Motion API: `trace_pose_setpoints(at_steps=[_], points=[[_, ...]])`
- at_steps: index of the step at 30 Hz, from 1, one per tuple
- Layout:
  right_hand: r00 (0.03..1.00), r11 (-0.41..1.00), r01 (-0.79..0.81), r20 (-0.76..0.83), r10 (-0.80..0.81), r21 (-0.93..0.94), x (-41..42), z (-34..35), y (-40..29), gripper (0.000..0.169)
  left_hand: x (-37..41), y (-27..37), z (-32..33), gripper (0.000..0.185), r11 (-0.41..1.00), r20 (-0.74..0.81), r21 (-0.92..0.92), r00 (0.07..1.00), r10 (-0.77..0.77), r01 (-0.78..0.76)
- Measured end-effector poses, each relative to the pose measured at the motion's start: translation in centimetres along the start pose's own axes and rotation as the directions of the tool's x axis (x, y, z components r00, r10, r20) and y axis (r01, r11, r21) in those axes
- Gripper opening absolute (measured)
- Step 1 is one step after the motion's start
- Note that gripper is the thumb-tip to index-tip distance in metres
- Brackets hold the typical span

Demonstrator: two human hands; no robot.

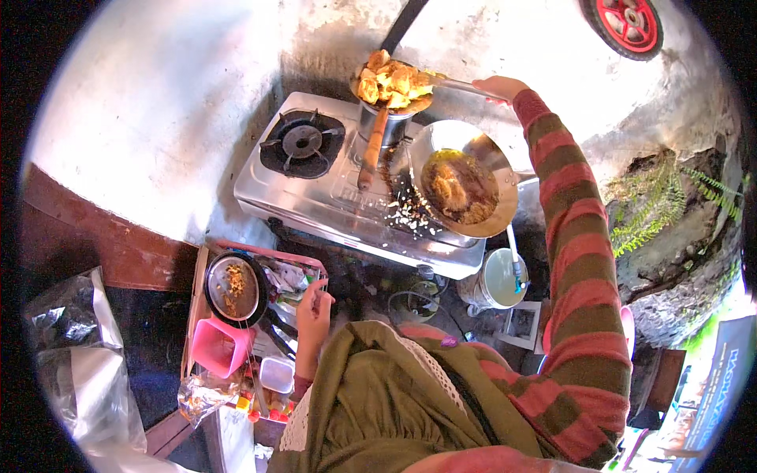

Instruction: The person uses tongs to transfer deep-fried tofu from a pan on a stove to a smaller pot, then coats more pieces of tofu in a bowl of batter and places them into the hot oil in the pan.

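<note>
My right hand (501,88) grips the handle of a metal utensil (458,84) at the top centre. The utensil's far end touches golden fried pieces of food (393,83) heaped in a strainer with a wooden handle (374,151), which rests on a metal pot (387,125). Right of it, a steel wok (504,189) holds brown, bubbling oil (458,186) with food in it, on the right burner of a gas stove (307,201). My left hand (315,307) is held low beside the pink-rimmed tray, its fingers curled; whether it holds anything is unclear.
White crumbs (411,207) lie scattered on the stove, left of the wok. The left burner (302,142) is bare. At lower left are a dark-rimmed plate with fried bits (222,278), a pink container (216,349) and a clear tub (277,374). A white bucket (473,290) stands below the stove's right end.
</note>
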State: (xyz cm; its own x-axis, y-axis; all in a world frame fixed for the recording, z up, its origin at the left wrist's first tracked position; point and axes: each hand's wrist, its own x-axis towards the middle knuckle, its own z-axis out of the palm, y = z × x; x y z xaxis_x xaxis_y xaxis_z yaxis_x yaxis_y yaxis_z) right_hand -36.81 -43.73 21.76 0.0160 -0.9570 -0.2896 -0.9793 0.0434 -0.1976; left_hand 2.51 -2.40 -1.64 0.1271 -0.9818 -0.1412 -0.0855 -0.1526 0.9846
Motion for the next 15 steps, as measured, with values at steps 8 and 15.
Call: trace_pose_setpoints(at_steps=[8,15], points=[[1.0,1.0,-0.007,-0.004,0.007,0.008,-0.3,-1.6,-1.4,0.053,-0.3,-1.4,-0.9,0.027,1.0,-0.041,-0.003,0.999,-0.004,0.004],[0.993,0.993,-0.091,-0.069,0.096,0.072,-4.1,-1.4,1.7,0.054,0.1,-1.1,-0.7,0.027,1.0,-0.026,0.012,1.0,-0.002,0.002]])
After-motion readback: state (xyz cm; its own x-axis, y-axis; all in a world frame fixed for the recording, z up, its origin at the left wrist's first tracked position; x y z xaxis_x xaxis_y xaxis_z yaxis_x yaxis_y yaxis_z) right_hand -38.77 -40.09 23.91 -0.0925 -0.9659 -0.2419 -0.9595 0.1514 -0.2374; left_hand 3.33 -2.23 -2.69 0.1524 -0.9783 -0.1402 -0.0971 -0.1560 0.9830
